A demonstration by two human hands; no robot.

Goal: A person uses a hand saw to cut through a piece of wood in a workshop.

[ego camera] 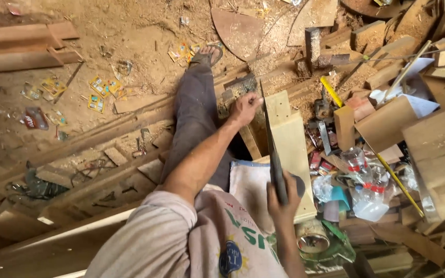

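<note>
A pale wooden plank (292,149) lies in front of me across wood scraps. My left hand (245,108) rests on its far left corner, fingers curled over the edge. My right hand (283,202) is closed on the dark handle of a handsaw (273,146). The thin blade runs along the plank's left edge toward my left hand. My leg in dark trousers (194,118) stretches out to the left of the plank, ending in a sandalled foot (208,54). A printed white sack (248,188) lies under the plank's near end.
Wood offcuts and blocks (439,144) pile up at the right, with clear plastic bottles (366,188), a yellow rod (398,181) and an open tin (312,243). Sawdust, small wrappers (99,92) and long beams (21,51) cover the floor at left.
</note>
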